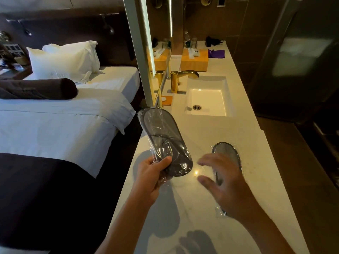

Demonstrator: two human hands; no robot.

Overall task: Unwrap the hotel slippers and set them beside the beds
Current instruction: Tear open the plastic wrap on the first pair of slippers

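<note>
Where the two forearms enter from the bottom edge, the left hand (153,176) pinches one end of a wrapped slipper (162,142), thumb on top and fingers curled beneath, holding this dark grey slipper, sealed in clear plastic, tilted above the left edge of the countertop (183,217). Right hand (222,184) hovers with fingers spread and relaxed, gripping nothing; whether it touches anything cannot be told. Beneath and partly behind it, a second wrapped slipper (226,154) lies flat on the pale stone countertop, also inside clear plastic, near the first but apart from it. Shadows of both hands fall on the counter surface. Farther along the countertop, a white rectangular sink (207,87) is recessed, with a gold faucet (183,76) at its left rim. Beyond that stand a wooden tissue box (194,62) and a purple cloth (216,53). To the left of the counter, a bed (64,125) with white linen carries a dark bolster (42,88) and white pillows (64,61).
</note>
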